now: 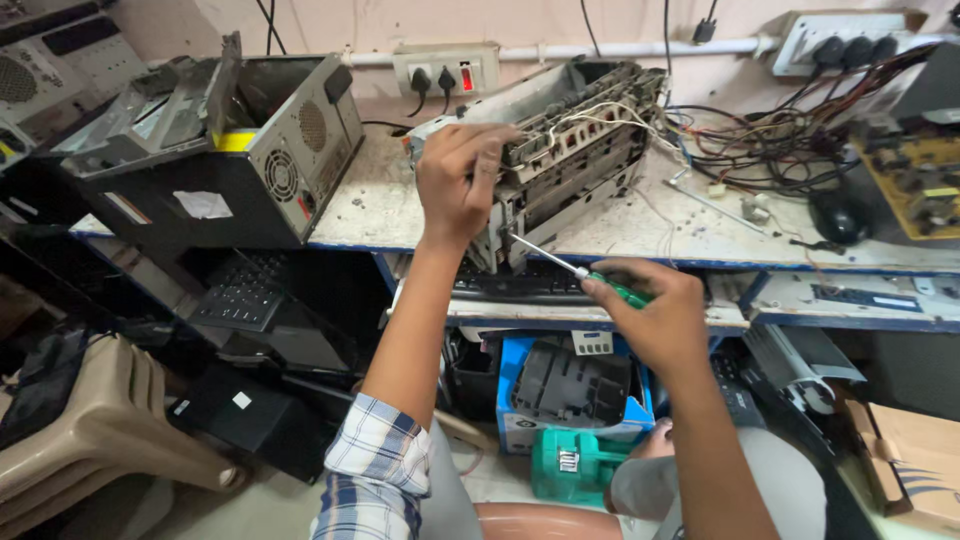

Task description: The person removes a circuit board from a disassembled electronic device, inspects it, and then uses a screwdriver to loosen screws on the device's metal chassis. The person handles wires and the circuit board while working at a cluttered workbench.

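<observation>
The stripped printer chassis (560, 160) stands on the front part of the workbench (380, 215), its near corner reaching the bench edge, its frame open and loose white wires (600, 115) looped across the top. My left hand (458, 180) is clamped over its left upper corner, fingers curled onto the frame. My right hand (655, 315) is closed around the green handle of a screwdriver (575, 268), whose shaft runs up and left so that the tip meets the lower front corner of the chassis.

Risks, as I judge them: the tip sits at a slant, so a hard push could make it skip off the fastener and score the plastic or jab toward my left wrist. The chassis stands at the edge; pressure from the driver could slide or tip it off toward the keyboard shelf (520, 285) below if my left grip slackens. The loose wires lie close to my left fingers and could snag. A freed screw would likely drop into the clutter beneath.

Surface: pale, scuffed bench top with a blue front edge, dusty. To the left, an opened computer case (270, 150) lying on its side; to the right, a tangle of cables (790, 140), a circuit board (915, 185) and a dark mouse (835, 215).

Room: wall sockets (445, 72) with plugs along a conduit, a power strip (850, 40) upper right. Below, a blue box holding a black part (570, 385), stacked beige plastic chairs (110, 420), and a cardboard box (910, 455).
</observation>
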